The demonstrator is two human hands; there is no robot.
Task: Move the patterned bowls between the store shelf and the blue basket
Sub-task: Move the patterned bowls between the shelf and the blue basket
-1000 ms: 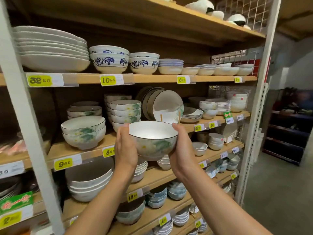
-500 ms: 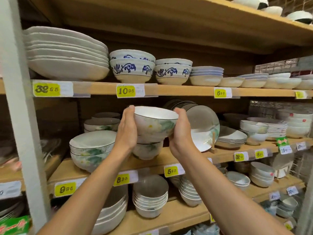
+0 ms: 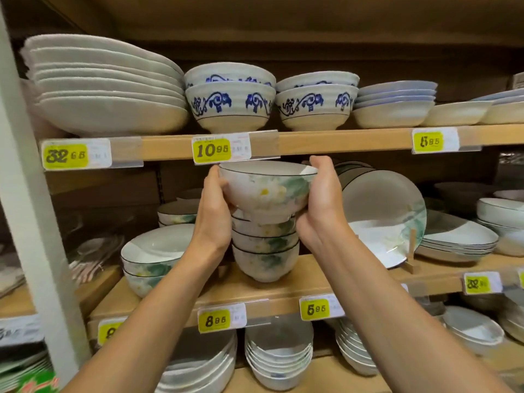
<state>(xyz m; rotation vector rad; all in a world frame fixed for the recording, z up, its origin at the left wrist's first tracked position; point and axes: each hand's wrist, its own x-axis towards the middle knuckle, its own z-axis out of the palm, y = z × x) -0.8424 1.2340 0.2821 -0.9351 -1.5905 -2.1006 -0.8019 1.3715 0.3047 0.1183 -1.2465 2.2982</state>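
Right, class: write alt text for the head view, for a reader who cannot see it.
The left hand and right hand hold a flowered bowl at the top of a stack of matching bowls on a wooden shelf. On the shelf above sit blue-patterned bowls and white plates, with yellow price tags along the shelf edges.

Held bowl (image 3: 266,191): directly over the bowl stack (image 3: 265,251), between the left hand (image 3: 214,214) and the right hand (image 3: 320,205).
Bowl stack: on the middle shelf (image 3: 283,282), near its front edge.
Left of stack: nested wide bowls (image 3: 153,256), same shelf.
Right of stack: propped plate (image 3: 382,217) on a stand, more plates behind it.
Upper shelf (image 3: 340,140): just above the held bowl; plate pile (image 3: 107,89) at left, paired bowls (image 3: 229,103) to its right.
Lower shelf: small bowl stack (image 3: 279,355) beneath the middle shelf.
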